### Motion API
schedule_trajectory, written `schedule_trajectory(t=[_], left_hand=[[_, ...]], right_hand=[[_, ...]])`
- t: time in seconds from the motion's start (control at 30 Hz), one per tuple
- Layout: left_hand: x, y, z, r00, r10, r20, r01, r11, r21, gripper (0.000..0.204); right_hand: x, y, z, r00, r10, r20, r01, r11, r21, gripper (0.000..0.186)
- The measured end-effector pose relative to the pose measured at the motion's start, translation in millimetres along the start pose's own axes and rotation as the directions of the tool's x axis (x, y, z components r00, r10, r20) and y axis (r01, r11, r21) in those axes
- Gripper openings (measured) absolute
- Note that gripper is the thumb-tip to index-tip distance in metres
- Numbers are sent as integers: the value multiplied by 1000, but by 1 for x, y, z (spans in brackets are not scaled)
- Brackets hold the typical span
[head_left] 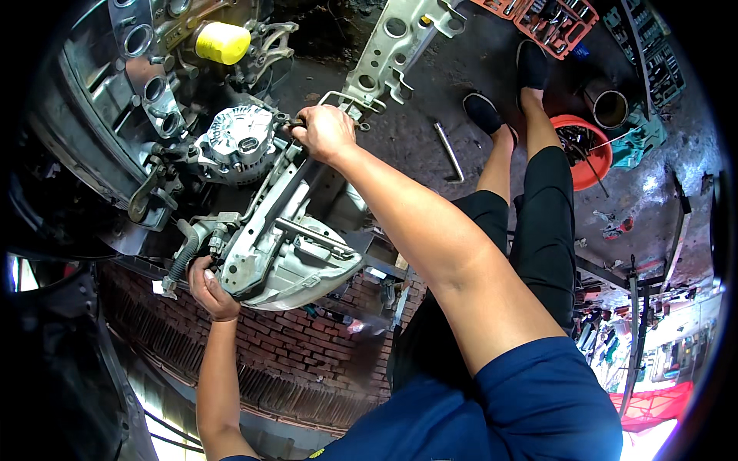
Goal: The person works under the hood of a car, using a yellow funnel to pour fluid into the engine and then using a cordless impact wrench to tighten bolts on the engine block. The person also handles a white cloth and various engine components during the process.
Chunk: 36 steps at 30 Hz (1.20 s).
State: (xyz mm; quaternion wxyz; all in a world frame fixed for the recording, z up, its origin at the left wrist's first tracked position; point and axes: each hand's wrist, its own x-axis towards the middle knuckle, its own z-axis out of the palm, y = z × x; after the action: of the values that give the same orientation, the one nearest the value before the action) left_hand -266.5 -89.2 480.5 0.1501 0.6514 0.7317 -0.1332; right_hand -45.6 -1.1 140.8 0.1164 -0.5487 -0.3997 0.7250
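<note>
A metal panel (257, 219) with a headlight (315, 269) on it lies across the middle of the view. My left hand (212, 293) curls round the panel's lower left end, its fingers partly hidden, beside a ribbed hose (184, 252). At the panel's upper end my right hand (327, 132) is closed, and a short dark piece pokes out by its fingertips; the rest of what it grips is hidden. An alternator (237, 142) sits just left of that hand. Beyond it a long perforated crossmember (393, 38) runs up to the right.
Engine parts with a yellow filter (223, 43) fill the upper left. On the dark floor lie a bent metal wrench (449, 152) and orange socket sets (553, 27). A red basin (592, 165) of loose parts stands beside a metal cylinder (610, 108). Brickwork (284, 346) shows below the headlight.
</note>
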Motion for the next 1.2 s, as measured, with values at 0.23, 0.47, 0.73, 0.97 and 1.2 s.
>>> schedule_trajectory(t=[0.23,0.47,0.73,0.97,1.2], left_hand=[[0,5,-2,1000,10,-12,-10,1000,-8,52],[6,15,1,999,28,-41,-30,999,-42,51],[11,22,-3,999,18,-31,-20,998,-60,48],[13,27,-5,997,12,-75,-17,998,-67,55],[14,28,-2,997,-23,-68,13,988,-156,50]], right_hand=[[4,-6,4,997,-27,70,34,994,-101,35],[6,-9,0,997,-28,78,39,987,-154,31],[16,-5,1,987,46,155,-28,993,-115,40],[27,-3,5,978,-85,190,123,973,-198,51],[33,2,-12,946,-60,317,97,990,-103,47]])
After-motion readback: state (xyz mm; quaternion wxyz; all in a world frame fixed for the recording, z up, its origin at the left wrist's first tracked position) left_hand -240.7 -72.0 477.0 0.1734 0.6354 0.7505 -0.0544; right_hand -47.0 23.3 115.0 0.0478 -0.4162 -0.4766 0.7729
